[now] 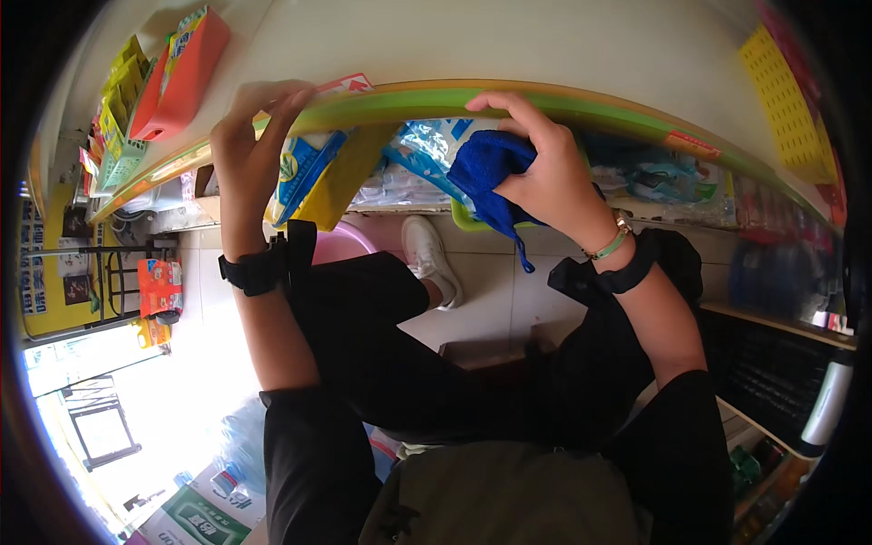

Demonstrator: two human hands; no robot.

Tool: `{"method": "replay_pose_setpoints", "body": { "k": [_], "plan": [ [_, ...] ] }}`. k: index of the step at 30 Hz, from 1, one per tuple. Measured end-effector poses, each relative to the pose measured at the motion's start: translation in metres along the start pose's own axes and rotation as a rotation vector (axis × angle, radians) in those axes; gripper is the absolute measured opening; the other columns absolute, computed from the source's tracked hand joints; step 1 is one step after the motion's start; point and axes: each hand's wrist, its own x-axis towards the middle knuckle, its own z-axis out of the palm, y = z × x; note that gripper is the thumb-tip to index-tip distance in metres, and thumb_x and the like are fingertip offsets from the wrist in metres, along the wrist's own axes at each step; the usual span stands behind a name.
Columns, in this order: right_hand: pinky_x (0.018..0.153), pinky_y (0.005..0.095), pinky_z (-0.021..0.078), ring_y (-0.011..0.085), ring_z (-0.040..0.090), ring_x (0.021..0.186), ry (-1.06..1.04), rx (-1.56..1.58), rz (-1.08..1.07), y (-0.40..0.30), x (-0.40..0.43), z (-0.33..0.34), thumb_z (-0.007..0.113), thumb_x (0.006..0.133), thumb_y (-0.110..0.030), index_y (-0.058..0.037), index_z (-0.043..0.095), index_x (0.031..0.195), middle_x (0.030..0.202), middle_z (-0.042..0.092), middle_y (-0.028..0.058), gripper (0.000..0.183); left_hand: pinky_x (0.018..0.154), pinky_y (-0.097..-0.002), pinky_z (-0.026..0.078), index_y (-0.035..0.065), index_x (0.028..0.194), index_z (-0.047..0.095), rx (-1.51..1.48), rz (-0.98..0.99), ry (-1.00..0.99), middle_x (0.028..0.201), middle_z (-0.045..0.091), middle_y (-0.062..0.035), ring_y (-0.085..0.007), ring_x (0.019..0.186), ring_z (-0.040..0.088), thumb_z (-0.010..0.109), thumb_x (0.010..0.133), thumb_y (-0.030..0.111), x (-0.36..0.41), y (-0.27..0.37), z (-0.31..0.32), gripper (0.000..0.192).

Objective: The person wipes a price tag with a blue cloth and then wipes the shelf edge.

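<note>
My left hand (255, 129) is at the shelf's front edge, its thumb and fingertips pinching the end of a red and white label card (347, 83). My right hand (555, 163) holds a bunched blue cloth (487, 163) between thumb and fingers, with a loop of it hanging down. The right index finger reaches toward the green and orange edge strip (422, 101) of the pale shelf (518, 41). Another red label (691, 145) sits on that strip further right.
Red plastic basket (184, 82) with packets stands upper left; a yellow perforated basket (783, 95) is upper right. Under the shelf edge are bagged goods (306, 170) and a green bin (466, 216). A pink basin (344, 242) stands on the tiled floor near my shoe (429, 255).
</note>
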Motion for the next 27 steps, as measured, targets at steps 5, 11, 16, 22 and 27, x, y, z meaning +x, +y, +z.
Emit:
{"method": "replay_pose_setpoints", "body": {
  "k": [5,11,16,22,27],
  "plan": [
    [0.065,0.0296,0.0483,0.0270,0.063,0.069,0.033,-0.023,0.012,-0.002,-0.004,0.006,0.073,0.061,-0.008,-0.0097,0.051,0.108,0.076,0.061,0.0123,0.052,0.079,-0.0263,0.040,-0.0035,0.088,0.062,-0.005,0.036,-0.075,0.085,0.060,-0.0078,-0.0163,0.084,0.053,0.060,0.081,0.002,0.002,0.009,0.005,0.009],
    [0.063,0.0224,0.0450,0.0098,0.055,0.062,0.079,-0.067,-0.032,0.001,-0.005,0.010,0.071,0.060,0.000,-0.0083,0.052,0.110,0.066,0.057,0.0060,0.054,0.078,-0.0274,0.040,-0.0007,0.087,0.064,0.170,0.146,-0.091,0.084,0.060,-0.0070,-0.0183,0.084,0.052,0.061,0.080,0.003,0.003,0.006,0.011,0.009],
    [0.060,0.0328,0.0479,0.0285,0.062,0.067,0.053,-0.138,-0.020,0.001,-0.007,0.008,0.071,0.061,-0.009,-0.0125,0.048,0.113,0.074,0.059,0.0134,0.057,0.074,-0.0318,0.042,0.0019,0.084,0.065,0.265,0.247,-0.047,0.083,0.061,-0.0070,-0.0221,0.078,0.054,0.065,0.074,0.001,0.004,0.009,0.012,0.010],
    [0.059,0.0336,0.0480,0.0292,0.062,0.066,0.066,-0.120,-0.042,0.004,-0.007,0.010,0.071,0.062,-0.010,-0.0126,0.047,0.113,0.075,0.059,0.0144,0.056,0.072,-0.0331,0.043,0.0043,0.081,0.066,0.325,0.249,0.030,0.081,0.061,-0.0062,-0.0227,0.079,0.054,0.068,0.070,0.002,0.003,0.014,0.013,0.012],
    [0.058,0.0338,0.0481,0.0292,0.062,0.066,0.058,-0.147,-0.031,0.001,-0.008,0.011,0.072,0.062,-0.011,-0.0128,0.047,0.113,0.075,0.060,0.0143,0.057,0.070,-0.0332,0.043,0.0039,0.081,0.066,0.375,0.392,0.029,0.080,0.060,-0.0060,-0.0227,0.079,0.054,0.069,0.068,0.000,0.005,0.017,0.011,0.014]
  ]
}}
